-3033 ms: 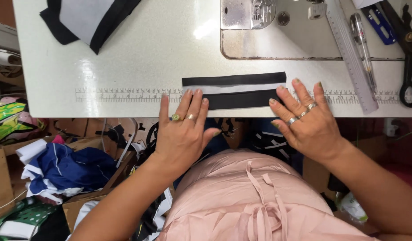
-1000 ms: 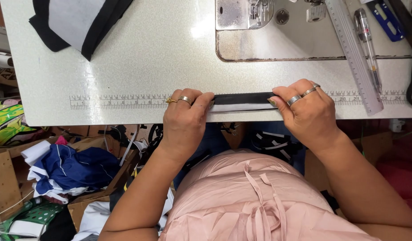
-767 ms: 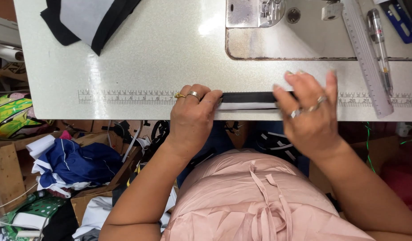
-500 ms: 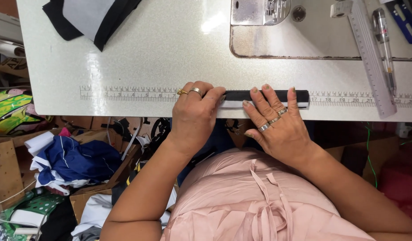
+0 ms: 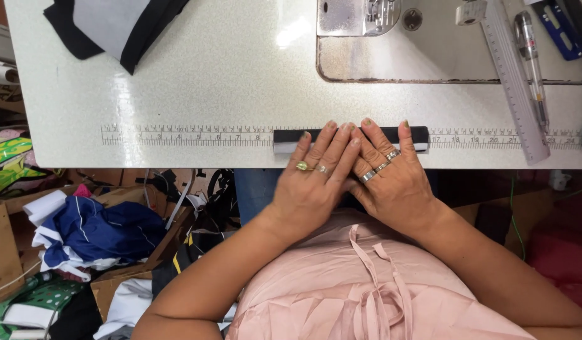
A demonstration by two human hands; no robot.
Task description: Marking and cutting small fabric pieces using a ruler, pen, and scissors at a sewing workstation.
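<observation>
The strip [image 5: 351, 138] — black with a pale edge — lies flat along the table's [image 5: 177, 82] near edge, over the printed scale. Bare tabletop stretches from it toward 10 o'clock as far as the folded cloth [image 5: 114, 28]; at 12 sits the machine bed [image 5: 442, 47], at 2 a slanting ruler [image 5: 514, 82]. Left hand [image 5: 313, 182] and right hand [image 5: 392, 179] press the strip's middle side by side — fingers flat and straight, close together, gripping nothing.

No labels, signs or screens are showing anywhere. Brown cardboard boxes [image 5: 4, 252] are sitting on the floor at the left (stuffed with fabric scraps), below the white table edge [image 5: 177, 160].
</observation>
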